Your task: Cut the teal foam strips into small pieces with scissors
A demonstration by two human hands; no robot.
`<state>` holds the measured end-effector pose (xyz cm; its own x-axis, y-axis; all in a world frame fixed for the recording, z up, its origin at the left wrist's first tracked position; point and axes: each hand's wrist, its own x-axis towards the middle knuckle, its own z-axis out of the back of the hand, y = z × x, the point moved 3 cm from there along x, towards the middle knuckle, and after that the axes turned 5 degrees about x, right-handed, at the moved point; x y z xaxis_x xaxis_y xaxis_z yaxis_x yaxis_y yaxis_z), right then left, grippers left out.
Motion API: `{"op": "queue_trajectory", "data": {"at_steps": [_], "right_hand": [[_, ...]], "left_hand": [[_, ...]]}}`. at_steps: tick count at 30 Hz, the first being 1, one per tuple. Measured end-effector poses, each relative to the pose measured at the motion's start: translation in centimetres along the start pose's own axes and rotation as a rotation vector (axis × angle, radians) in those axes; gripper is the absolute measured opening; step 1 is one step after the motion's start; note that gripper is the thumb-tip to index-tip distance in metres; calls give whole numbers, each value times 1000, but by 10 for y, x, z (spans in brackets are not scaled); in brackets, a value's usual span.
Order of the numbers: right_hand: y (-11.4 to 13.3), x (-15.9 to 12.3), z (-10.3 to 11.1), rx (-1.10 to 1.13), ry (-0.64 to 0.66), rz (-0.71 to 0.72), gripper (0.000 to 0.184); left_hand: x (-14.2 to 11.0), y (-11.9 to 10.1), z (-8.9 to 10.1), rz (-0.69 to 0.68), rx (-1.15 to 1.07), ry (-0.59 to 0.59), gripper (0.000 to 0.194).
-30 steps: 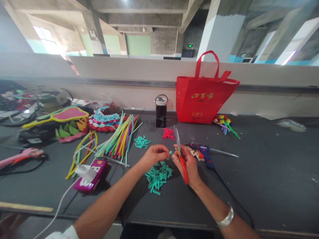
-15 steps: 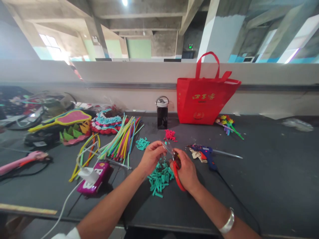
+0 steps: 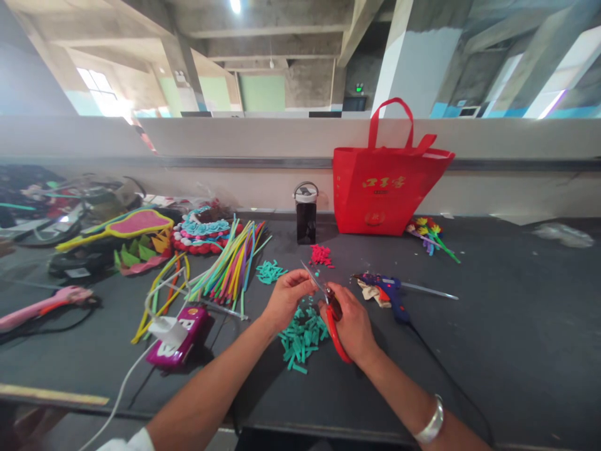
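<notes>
My right hand (image 3: 351,322) is wrapped round a pair of scissors (image 3: 336,335) with red handles. The metal blades point up and to the left, past the fingertips of my left hand (image 3: 290,299). That hand is closed in a pinch close to the blades; what sits between the fingers is hidden or too small to make out. A tiny green bit shows just beyond the blades. Below both hands lies a pile of short green strips (image 3: 303,341). Farther back are a smaller heap of green pieces (image 3: 270,272) and a heap of pinkish-red pieces (image 3: 321,255).
A blue glue gun (image 3: 392,291) lies at right with its cord. Behind stand a red bag (image 3: 385,191) and a dark cup (image 3: 306,222). Leftward are colourful strips (image 3: 235,263), a purple power block (image 3: 181,338) with a white cable, and a pink glue gun (image 3: 51,304).
The scissor blades have swung slightly and now show more clearly above my left fingertips. The small green bit has shifted to the right of the blades. Both hands stay nearly in place.
</notes>
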<state>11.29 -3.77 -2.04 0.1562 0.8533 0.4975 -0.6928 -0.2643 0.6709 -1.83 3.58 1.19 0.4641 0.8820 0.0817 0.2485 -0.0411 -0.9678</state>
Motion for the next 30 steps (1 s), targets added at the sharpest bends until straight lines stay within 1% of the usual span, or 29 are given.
{"op": "queue_trajectory", "data": {"at_steps": [4, 10, 19, 26, 30], "right_hand": [[2, -1, 0, 12, 4, -14, 34], [6, -1, 1, 61, 4, -4, 30], [3, -3, -1, 65, -47, 32, 33], [3, -2, 0, -7, -25, 16, 36], [2, -1, 1, 8, -16, 3, 38]], "left_hand": [[0, 2, 0, 7, 8, -17, 18], [-1, 3, 1, -4, -19, -1, 18], [0, 3, 0, -21, -28, -1, 17], [-2, 3, -2, -45, 16, 3, 17], [-2, 5, -3, -66, 14, 20, 15]]}}
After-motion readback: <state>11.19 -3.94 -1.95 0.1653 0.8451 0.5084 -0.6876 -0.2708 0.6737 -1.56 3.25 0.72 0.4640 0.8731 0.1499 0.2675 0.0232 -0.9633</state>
